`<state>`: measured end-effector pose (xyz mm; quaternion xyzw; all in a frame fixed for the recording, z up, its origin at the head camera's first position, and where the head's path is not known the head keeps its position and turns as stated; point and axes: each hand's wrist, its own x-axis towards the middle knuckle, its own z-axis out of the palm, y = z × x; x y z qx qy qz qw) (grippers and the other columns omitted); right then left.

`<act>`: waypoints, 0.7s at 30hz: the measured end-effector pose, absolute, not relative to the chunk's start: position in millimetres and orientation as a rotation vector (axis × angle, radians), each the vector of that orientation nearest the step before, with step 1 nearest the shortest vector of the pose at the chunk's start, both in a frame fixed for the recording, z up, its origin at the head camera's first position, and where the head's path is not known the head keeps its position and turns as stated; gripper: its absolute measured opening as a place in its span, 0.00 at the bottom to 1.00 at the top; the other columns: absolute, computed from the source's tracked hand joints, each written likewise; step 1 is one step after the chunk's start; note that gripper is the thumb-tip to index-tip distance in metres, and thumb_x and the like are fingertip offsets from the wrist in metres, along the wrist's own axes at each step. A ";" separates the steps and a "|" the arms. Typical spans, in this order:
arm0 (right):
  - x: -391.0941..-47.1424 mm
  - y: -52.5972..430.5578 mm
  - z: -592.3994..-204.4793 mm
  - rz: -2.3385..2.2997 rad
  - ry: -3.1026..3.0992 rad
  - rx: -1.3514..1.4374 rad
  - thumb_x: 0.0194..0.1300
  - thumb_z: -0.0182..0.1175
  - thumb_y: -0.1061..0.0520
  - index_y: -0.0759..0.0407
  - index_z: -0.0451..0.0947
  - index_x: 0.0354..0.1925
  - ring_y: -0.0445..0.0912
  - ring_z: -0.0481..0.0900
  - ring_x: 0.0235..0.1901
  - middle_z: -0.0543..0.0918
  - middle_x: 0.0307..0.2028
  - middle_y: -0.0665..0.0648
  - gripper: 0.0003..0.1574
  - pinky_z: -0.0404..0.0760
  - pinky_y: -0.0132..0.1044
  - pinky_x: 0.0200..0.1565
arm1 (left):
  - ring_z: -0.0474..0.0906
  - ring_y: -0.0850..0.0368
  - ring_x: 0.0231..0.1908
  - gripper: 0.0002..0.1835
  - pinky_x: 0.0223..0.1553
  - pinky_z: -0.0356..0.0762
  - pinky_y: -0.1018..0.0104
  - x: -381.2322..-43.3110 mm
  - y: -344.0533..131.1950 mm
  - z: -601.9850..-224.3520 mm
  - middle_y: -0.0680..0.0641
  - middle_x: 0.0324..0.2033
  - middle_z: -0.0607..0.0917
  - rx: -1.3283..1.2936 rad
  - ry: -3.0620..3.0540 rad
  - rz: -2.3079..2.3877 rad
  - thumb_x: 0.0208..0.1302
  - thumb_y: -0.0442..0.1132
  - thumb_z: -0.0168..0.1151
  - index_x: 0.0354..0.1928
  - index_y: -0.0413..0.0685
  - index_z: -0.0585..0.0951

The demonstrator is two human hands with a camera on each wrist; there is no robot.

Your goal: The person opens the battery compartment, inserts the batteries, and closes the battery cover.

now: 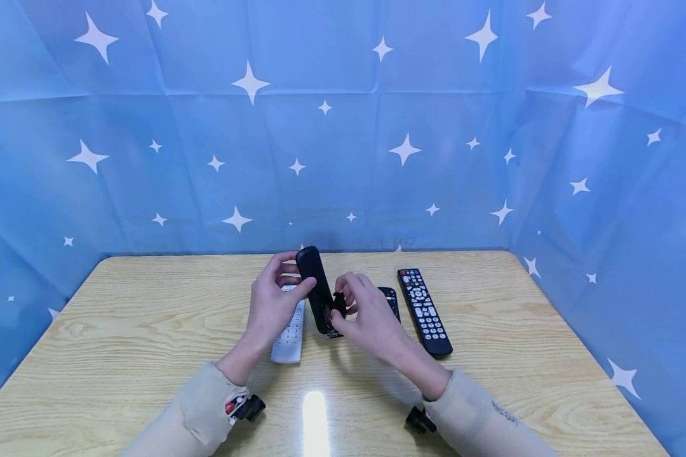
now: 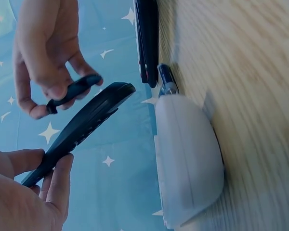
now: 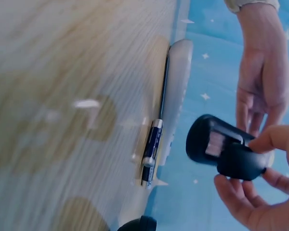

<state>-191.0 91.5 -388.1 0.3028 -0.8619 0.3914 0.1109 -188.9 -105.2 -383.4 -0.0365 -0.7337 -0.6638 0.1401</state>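
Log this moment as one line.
left hand: holds black remote | right hand: pinches battery cover, apart from black remote | batteries: on table, beside white remote

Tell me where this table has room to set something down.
The table is bare from its left edge to the white remote, and from the long black remote to its right edge. Crowded: between those remotes, with batteries, a half-hidden remote and a raised remote.

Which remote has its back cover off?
The raised black remote: its recess is exposed, the small black cover apart from it. The white remote, long black remote and partly hidden black remote lie keypad-up on the table.
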 end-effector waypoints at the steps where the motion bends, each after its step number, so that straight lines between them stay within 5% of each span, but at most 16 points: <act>1: -190.9 92.7 -388.1 1.139 -2.540 0.897 0.58 0.69 0.67 0.60 0.73 0.48 0.50 0.76 0.34 0.74 0.36 0.55 0.21 0.85 0.41 0.36 | 0.84 0.46 0.43 0.27 0.38 0.87 0.63 -189.0 -106.1 -383.2 0.40 0.46 0.85 -0.097 -2.127 -1.907 0.62 0.28 0.73 0.62 0.43 0.77; 11: -190.0 102.8 -392.3 0.950 -2.643 1.031 0.56 0.72 0.64 0.57 0.76 0.47 0.50 0.75 0.33 0.74 0.34 0.51 0.22 0.75 0.35 0.34 | 0.84 0.47 0.41 0.26 0.39 0.83 0.66 -189.1 -113.9 -384.6 0.41 0.43 0.85 -0.016 -2.192 -1.854 0.60 0.28 0.73 0.60 0.44 0.79; 21: -185.1 108.0 -394.0 0.737 -2.975 1.169 0.60 0.72 0.63 0.52 0.77 0.46 0.45 0.76 0.39 0.77 0.39 0.49 0.18 0.78 0.38 0.37 | 0.83 0.47 0.44 0.27 0.41 0.84 0.68 -192.1 -125.7 -380.2 0.39 0.48 0.83 0.026 -2.175 -1.905 0.61 0.25 0.71 0.62 0.42 0.77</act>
